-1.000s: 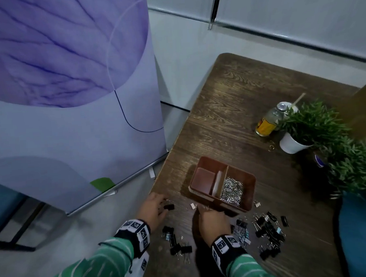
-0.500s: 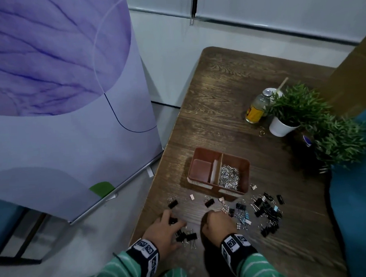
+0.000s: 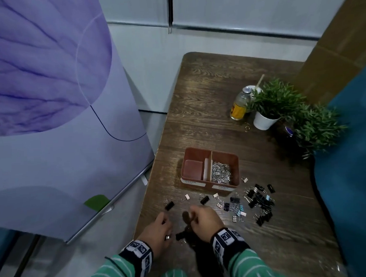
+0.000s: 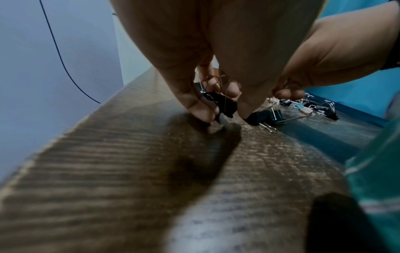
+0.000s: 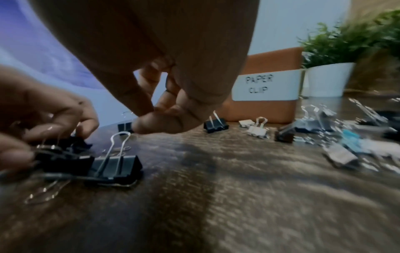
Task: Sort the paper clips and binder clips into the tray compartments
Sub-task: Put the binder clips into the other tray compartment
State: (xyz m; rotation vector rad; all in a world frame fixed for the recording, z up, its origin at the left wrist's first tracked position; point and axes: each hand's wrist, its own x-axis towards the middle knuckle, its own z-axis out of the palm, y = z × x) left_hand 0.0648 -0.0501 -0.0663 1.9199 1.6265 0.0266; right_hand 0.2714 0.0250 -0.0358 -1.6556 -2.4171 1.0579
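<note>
A brown two-part tray (image 3: 210,152) stands mid-table. Its right part holds silver paper clips (image 3: 221,172); its left part shows only bare floor. Loose binder clips (image 3: 259,200), mostly black, lie in front of it to the right. My left hand (image 3: 161,228) is near the table's front-left edge, its fingers (image 4: 194,104) curled round black binder clips (image 4: 223,104). Another black binder clip (image 5: 116,167) lies on the wood beside it. My right hand (image 3: 203,217) hovers close by, thumb (image 5: 151,125) pressed to fingertips, apparently pinching a thin wire paper clip.
A bottle (image 3: 238,105) and two potted plants (image 3: 263,120) stand at the back right. A purple banner (image 3: 48,103) stands left of the table. Blue fabric (image 3: 353,171) borders the right side. Single black clips (image 3: 169,205) lie ahead of my left hand.
Both hands have drawn back from the tray toward the near edge. My left hand has gathered black binder clips from the table, and the right hand has lifted slightly.
</note>
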